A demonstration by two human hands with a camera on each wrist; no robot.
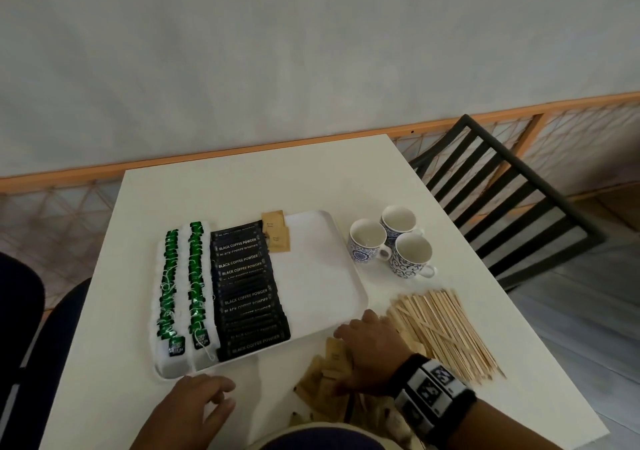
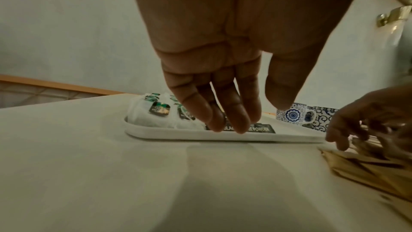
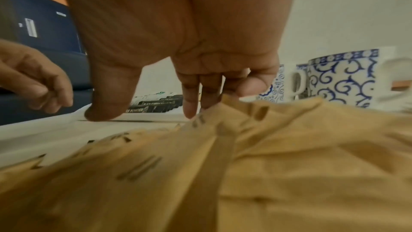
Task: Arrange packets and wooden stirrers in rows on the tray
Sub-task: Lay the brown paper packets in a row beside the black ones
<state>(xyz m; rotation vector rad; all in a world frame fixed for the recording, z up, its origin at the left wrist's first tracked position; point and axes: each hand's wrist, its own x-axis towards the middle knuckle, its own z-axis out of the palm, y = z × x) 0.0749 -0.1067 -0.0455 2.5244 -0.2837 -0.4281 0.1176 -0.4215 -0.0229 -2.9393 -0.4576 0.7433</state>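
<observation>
The white tray [image 1: 318, 276] holds two rows of green tea bags [image 1: 194, 276], one row of black coffee packets [image 1: 246, 293] and two brown packets [image 1: 276, 235] at its far end. A loose pile of brown packets [image 1: 325, 377] lies on the table at the tray's near right corner. My right hand [image 1: 349, 332] is over this pile. Its fingertips [image 3: 189, 110] touch the top packet [image 3: 267, 165], with the thumb held apart. My left hand [image 1: 207, 397] hovers in front of the tray's near rim [image 2: 200, 136], fingers relaxed and holding nothing. Wooden stirrers [image 1: 446, 328] lie heaped to the right.
Three blue-and-white mugs [image 1: 394, 241] stand on the table just right of the tray. A black slatted chair [image 1: 502, 200] is beyond the table's right edge. The right half of the tray is bare.
</observation>
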